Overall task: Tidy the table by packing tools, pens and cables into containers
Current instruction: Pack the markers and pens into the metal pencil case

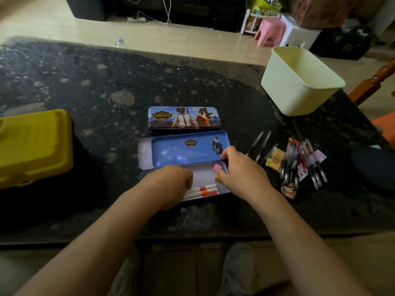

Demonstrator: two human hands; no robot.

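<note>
Both hands are placed in the open pencil case (188,150).
The left hand (168,184) is curled over white pens (203,190); grip cannot be told. A pink eraser (218,167) is seen between right hand (243,174) thumb and forefinger, grasp unclear. Loose pens (303,163) are piled right of it.

Place: a home, likely a living room.
Floor: glossy beige tiles (171,41).
Surface: low slab of dark speckled stone (85,82).
Far side: black media cabinet (149,7), white cables (167,9) trailing to a power strip (136,19).
Corner: pink plastic stool (271,30), white stool (299,33), small white rack (248,20) with snack packets.
Right edge: turned wooden furniture post (376,80).
</note>
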